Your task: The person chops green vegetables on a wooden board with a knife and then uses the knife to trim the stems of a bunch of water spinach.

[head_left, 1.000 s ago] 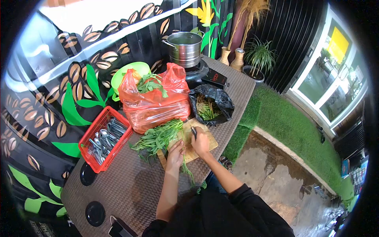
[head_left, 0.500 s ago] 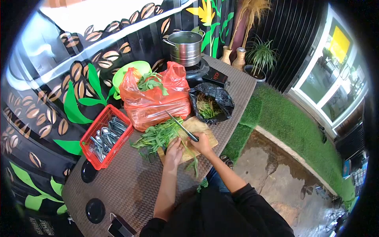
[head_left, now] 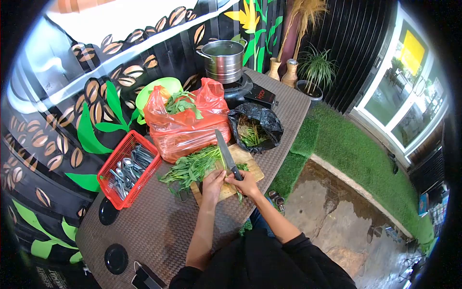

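My right hand (head_left: 246, 184) is wrapped round the black handle of a kitchen knife (head_left: 224, 151), whose blade points away from me and up over the greens. Close beside it, my left hand (head_left: 212, 185) is closed on stems of leafy greens (head_left: 187, 169). The bunch spreads left of the hand, partly over the board and partly over the table. Under both hands lies a wooden cutting board (head_left: 253, 170), with some cut green bits on its right part.
Beyond the board stand a red plastic bag (head_left: 185, 132) with greens and a black bag (head_left: 274, 126) of stems. A red basket (head_left: 153, 164) of cutlery is at left. A steel pot (head_left: 222, 68) sits on a stove (head_left: 261, 96). Two black saucers (head_left: 116, 258) lie near the left edge.
The knife has swung from slanting left to pointing more straight ahead, its broad side showing. My right hand has drawn in close to my left, which has shifted slightly.
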### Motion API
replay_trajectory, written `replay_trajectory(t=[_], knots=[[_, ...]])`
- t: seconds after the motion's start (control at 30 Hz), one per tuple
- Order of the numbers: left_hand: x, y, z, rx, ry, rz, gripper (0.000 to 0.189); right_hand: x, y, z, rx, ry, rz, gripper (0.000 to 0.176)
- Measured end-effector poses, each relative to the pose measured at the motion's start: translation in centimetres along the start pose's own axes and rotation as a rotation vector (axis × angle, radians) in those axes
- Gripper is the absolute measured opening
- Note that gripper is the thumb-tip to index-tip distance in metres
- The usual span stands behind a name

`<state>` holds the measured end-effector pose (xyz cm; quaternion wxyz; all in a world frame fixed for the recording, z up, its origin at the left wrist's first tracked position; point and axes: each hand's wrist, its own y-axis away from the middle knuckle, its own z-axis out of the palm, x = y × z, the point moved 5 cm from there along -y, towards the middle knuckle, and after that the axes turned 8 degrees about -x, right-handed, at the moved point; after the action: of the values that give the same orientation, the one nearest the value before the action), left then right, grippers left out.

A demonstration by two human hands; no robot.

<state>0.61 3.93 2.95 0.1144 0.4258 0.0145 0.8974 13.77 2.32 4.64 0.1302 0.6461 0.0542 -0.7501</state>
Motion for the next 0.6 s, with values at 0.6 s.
replay_trajectory(t=[0.6], knots=[[0.8, -1.0, -0.3, 0.091, -0.201, 0.009, 0.024, -0.3, 2.5, -0.5, -0.018, 0.112, -0.071, 0.034]])
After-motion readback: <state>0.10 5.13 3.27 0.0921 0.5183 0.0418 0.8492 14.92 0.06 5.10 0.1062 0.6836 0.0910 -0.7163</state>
